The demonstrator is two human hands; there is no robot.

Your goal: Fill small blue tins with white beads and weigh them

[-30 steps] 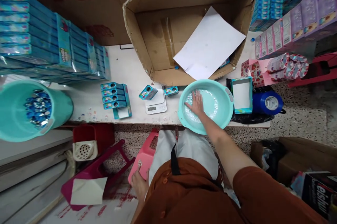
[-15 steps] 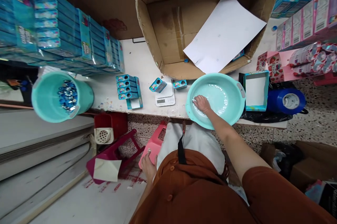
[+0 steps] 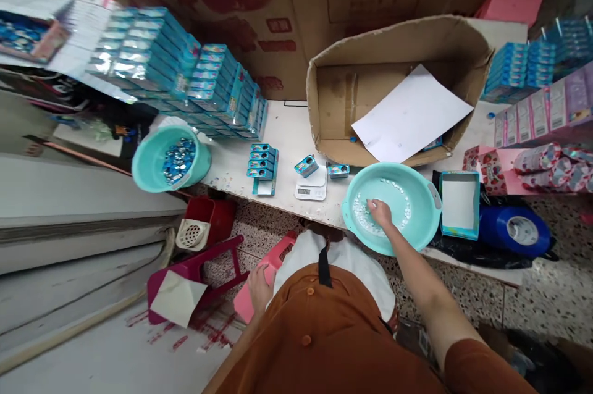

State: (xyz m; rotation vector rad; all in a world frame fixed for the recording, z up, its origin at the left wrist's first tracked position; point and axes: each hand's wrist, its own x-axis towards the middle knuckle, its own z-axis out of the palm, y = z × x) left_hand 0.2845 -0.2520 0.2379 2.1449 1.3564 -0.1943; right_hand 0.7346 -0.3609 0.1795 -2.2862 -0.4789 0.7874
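Observation:
My right hand (image 3: 381, 213) is inside the turquoise basin (image 3: 424, 221), over small white tablets (image 3: 364, 216). Its fingers are drawn together in a pinch; what lies between them is too small to make out. More tablets form a curved line along the basin's floor. My left hand (image 3: 260, 288) rests flat on a pink stool (image 3: 243, 302) by my leg, fingers extended. Left of the basin, a small blue tin (image 3: 306, 166) sits tilted on a white digital scale (image 3: 310, 191). Another blue tin (image 3: 338, 171) stands between scale and basin.
A display box holds several stacked tins (image 3: 262, 162). At the left stands a turquoise bucket (image 3: 201, 165) of shiny blue pieces. Behind is a cardboard box (image 3: 331, 97) with a white sheet (image 3: 412, 116). An open blue tray (image 3: 459, 202) and blue tape roll (image 3: 514, 232) lie right.
The head view has shifted, so the table things appear lower and the left-side things farther right. My right hand has drawn its fingers together within the basin. My left hand stays at the stool.

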